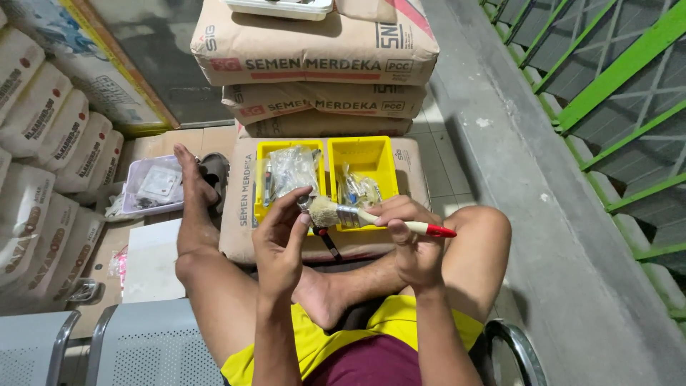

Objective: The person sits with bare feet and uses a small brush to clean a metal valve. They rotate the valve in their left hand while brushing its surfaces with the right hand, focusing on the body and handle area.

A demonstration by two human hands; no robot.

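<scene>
Overhead, the view drops onto a person seated on a grey perforated metal bench (153, 350), one leg crossed over the other and the other foot stretched forward onto a brown paper sack (239, 214) lying flat on the floor. On that sack sit two yellow plastic bins (371, 154) side by side; the left one holds a clear bag of small parts, the right one a smaller crinkled packet.

Just above the bins, the right hand (414, 246) is clenched around the pale handle of a paintbrush (357, 216), whose red tip sticks out to the right and whose worn bristles point left. The left hand (280, 239) is raised beside it with the fingers curled, thumb and fingertips pinching at the bristle end; whether it also grips something small there is hard to tell.

Behind the bins, three more sacks (314, 64) are stacked, with a white tray (282, 8) on top. White sacks (43, 143) are piled along the left edge, and a clear lidded box (153, 186) rests on flattened cardboard near the outstretched foot. To the right runs a bare grey concrete ledge (514, 143), then a green metal grille (614, 93).
</scene>
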